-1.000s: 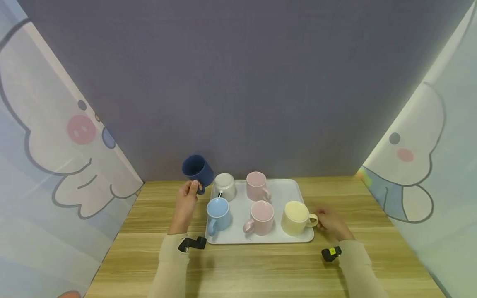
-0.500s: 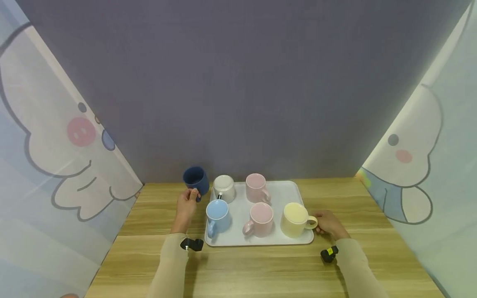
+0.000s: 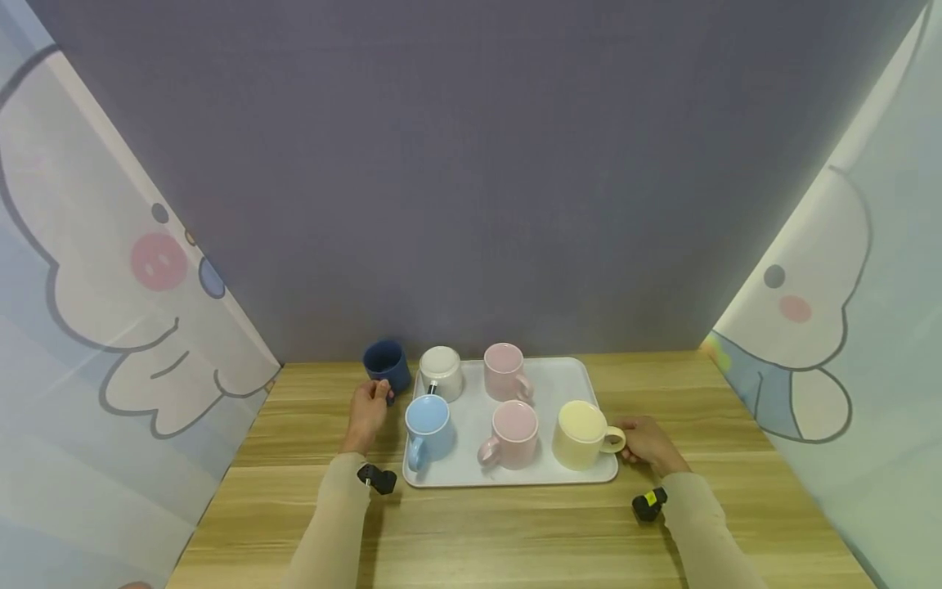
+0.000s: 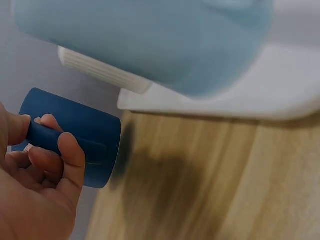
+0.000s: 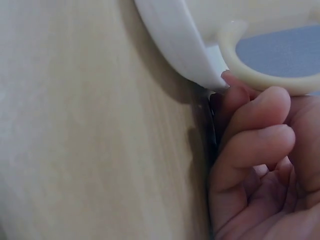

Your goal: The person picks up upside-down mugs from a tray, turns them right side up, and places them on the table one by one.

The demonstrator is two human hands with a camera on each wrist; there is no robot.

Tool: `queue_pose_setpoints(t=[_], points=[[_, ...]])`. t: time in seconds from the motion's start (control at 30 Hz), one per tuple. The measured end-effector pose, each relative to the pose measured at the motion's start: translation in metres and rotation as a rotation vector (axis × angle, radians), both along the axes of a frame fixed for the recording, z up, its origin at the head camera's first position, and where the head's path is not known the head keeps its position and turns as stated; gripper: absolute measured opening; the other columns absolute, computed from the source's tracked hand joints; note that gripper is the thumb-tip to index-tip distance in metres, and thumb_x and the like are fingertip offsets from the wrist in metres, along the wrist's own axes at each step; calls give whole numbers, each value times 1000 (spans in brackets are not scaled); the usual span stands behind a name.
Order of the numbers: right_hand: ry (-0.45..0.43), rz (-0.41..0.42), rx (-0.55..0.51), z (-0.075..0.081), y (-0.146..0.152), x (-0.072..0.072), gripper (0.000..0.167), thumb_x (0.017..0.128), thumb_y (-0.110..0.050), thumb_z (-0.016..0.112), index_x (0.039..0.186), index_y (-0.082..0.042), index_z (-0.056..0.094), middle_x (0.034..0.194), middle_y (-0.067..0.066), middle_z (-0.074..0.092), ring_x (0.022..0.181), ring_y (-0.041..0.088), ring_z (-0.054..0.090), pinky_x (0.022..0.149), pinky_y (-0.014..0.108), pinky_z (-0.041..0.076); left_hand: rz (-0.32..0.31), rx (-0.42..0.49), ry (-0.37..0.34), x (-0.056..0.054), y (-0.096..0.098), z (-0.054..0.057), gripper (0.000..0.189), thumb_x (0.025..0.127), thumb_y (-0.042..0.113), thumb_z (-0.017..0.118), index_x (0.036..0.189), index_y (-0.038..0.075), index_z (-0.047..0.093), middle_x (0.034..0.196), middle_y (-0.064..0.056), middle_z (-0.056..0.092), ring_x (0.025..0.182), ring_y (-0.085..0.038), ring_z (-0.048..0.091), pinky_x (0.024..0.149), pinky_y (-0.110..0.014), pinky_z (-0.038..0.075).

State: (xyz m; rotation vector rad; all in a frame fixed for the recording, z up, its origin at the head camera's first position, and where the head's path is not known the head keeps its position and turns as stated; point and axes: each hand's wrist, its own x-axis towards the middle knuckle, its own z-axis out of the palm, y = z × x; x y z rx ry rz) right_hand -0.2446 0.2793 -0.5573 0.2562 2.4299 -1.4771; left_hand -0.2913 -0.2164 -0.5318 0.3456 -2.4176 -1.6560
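My left hand [image 3: 370,409] pinches the handle of a navy blue mug [image 3: 387,366], thumb on one side and fingers curled on the other. That mug [image 4: 75,125] is mouth up, just left of the tray near the table's back edge. On the white tray [image 3: 465,470], a pale yellow mug [image 3: 577,442] stands upside down with its handle facing right. My right hand [image 3: 646,440] is at this handle, and the curled fingers [image 5: 260,112] and thumb grip its outer end. Part of the grip is hidden behind the handle.
Upside down on the tray are a light blue mug [image 3: 434,433], a white mug [image 3: 445,380] with a dark mark at its handle, and pink mugs at the back [image 3: 503,376] and front [image 3: 518,442]. A grey wall [image 3: 486,204] rises behind the wooden table [image 3: 515,540].
My left hand has lowered the navy mug, which was raised and tilted, down beside the tray's back left corner. My right hand, blurred before, is now still at the yellow mug's handle.
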Motion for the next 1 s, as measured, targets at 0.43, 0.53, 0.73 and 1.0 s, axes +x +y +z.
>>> queue_pose_setpoints(t=[0.43,0.53,0.73,1.0], points=[[-19,10,-5,-4,0,0,42,100,-14,58,133,11,59,58,-3,55,51,5,49,47,17,42,-10,53,-94,-7,-6,-11,36,109,26,47,97,-4,63,91,-8,59,71,-14,50,65,-26,45],[-24,26,-9,-3,2,0,44,101,-16,57,135,12,56,60,-2,55,53,5,50,49,17,44,-14,63,-106,-8,-5,-9,37,109,28,48,98,-4,63,91,-7,60,75,-15,52,66,-27,47],[-28,24,-13,-3,3,0,46,102,-17,58,136,13,55,61,-2,56,53,6,50,49,17,45,-12,99,-122,-9,-5,-8,39,109,28,48,108,-8,63,92,-6,63,83,-15,53,68,-29,50],[-34,-5,-11,-7,1,-1,43,101,-16,58,134,12,57,59,-2,55,51,6,50,48,19,44,64,135,-78,-3,-1,-6,30,105,22,56,109,-8,61,94,-13,62,74,-15,53,60,-24,46]])
